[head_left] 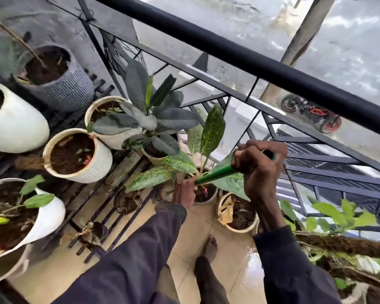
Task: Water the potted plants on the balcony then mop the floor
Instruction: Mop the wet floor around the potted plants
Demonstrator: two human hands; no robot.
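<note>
Both arms reach forward, sharing a green tube (217, 173).
The right hand (259, 170) is raised, its fingers curled tight round the tube's upper part. The left hand (185, 194), lower and farther out, grips the bottom end. Dark sleeves cover both arms.

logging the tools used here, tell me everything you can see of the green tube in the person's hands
The smooth green tube looks like glossy plastic, slim and straight, with a dark hollow opening at its upper end. It slants down to the left. The right hand grips it just below that open end. The left hand holds its lower end, over the small pot of the speckled green-and-yellow plant. No water shows.
</note>
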